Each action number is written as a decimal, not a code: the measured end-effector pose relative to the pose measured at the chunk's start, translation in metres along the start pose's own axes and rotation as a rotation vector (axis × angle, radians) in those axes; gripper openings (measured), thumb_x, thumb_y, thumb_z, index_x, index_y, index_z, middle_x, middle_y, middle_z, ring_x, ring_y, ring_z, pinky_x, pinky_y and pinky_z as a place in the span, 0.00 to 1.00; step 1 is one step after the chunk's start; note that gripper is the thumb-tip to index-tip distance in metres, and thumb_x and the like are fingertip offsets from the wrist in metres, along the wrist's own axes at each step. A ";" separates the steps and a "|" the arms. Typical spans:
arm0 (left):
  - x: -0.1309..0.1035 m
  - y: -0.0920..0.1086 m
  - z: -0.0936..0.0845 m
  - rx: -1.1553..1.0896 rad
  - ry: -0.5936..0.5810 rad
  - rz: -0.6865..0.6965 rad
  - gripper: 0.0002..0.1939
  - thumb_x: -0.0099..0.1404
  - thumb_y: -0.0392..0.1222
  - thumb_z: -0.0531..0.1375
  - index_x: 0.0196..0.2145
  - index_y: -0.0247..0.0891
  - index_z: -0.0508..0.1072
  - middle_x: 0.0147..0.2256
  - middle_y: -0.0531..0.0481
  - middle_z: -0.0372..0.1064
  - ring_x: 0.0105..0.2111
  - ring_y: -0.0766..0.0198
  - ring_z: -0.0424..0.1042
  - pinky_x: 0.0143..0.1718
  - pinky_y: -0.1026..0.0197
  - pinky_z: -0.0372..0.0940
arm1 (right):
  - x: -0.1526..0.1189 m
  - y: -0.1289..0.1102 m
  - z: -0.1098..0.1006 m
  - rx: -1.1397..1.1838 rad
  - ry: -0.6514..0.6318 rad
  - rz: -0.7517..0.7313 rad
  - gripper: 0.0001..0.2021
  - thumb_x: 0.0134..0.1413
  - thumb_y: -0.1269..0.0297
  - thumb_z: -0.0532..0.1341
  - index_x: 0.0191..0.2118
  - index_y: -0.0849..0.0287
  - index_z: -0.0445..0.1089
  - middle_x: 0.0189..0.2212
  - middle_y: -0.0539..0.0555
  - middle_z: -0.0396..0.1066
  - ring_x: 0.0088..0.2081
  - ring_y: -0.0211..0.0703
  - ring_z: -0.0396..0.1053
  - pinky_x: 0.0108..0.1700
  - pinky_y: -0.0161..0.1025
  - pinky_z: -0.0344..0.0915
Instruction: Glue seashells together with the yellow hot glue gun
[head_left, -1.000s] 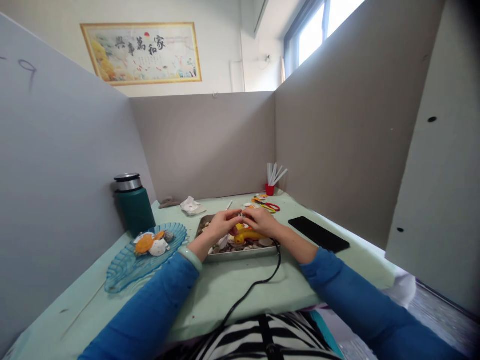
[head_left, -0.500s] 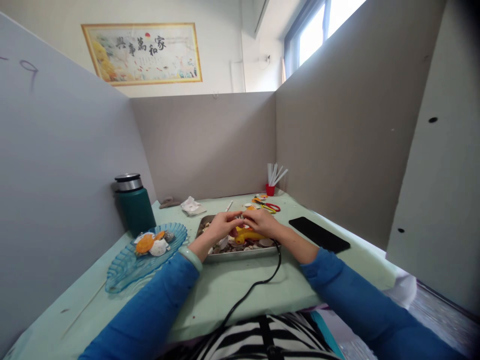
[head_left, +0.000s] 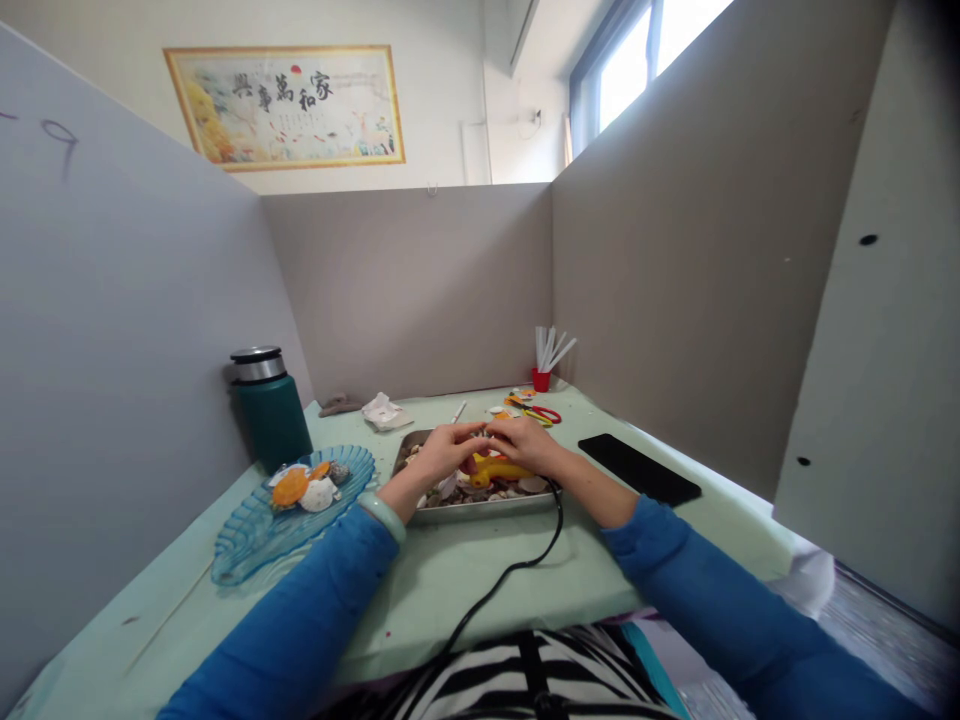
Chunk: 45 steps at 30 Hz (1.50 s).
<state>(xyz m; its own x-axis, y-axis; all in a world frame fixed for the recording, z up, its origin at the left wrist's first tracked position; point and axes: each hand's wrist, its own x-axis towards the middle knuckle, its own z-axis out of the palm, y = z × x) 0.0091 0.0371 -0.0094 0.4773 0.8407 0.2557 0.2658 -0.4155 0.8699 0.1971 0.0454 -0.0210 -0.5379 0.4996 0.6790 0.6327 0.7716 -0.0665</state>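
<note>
Work looks unfinished: left hand (head_left: 447, 452) and right hand (head_left: 526, 443) meet above the shells (head_left: 533, 485), pinching what I can't tell.

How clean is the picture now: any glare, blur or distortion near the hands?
Head view: window blown out white; head view: upper right corner falls dark; head view: left hand and right hand look soft, too little detail to tell what's between; head view: sleeves look stretched toward the lower corners.

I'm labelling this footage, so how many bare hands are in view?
2: the left hand and the right hand, close together over the metal tray. No others show; any behind the gray partitions would be hidden.
</note>
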 end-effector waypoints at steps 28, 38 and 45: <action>-0.004 0.008 0.001 0.099 -0.009 0.040 0.22 0.60 0.49 0.56 0.48 0.35 0.73 0.18 0.53 0.66 0.20 0.69 0.66 0.22 0.69 0.59 | -0.002 -0.004 -0.001 -0.018 0.025 0.025 0.08 0.55 0.66 0.57 0.29 0.59 0.71 0.22 0.49 0.70 0.24 0.33 0.62 0.28 0.31 0.49; -0.004 0.008 0.001 0.119 -0.020 0.059 0.23 0.60 0.51 0.55 0.48 0.35 0.72 0.24 0.50 0.70 0.20 0.69 0.68 0.23 0.68 0.60 | -0.002 -0.003 -0.001 -0.004 0.021 0.033 0.08 0.55 0.66 0.57 0.29 0.59 0.71 0.22 0.49 0.71 0.24 0.33 0.62 0.28 0.31 0.49; -0.005 0.009 0.002 0.106 -0.018 0.053 0.22 0.60 0.51 0.55 0.47 0.35 0.73 0.24 0.50 0.70 0.20 0.70 0.67 0.22 0.69 0.59 | -0.001 -0.005 -0.002 -0.007 0.038 0.032 0.08 0.55 0.66 0.57 0.28 0.59 0.70 0.22 0.49 0.70 0.24 0.33 0.62 0.28 0.31 0.49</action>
<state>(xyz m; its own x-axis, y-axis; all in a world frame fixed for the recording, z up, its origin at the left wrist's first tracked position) 0.0109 0.0289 -0.0037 0.5081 0.8103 0.2920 0.3259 -0.4947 0.8056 0.1954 0.0402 -0.0198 -0.4955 0.5084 0.7043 0.6531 0.7527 -0.0838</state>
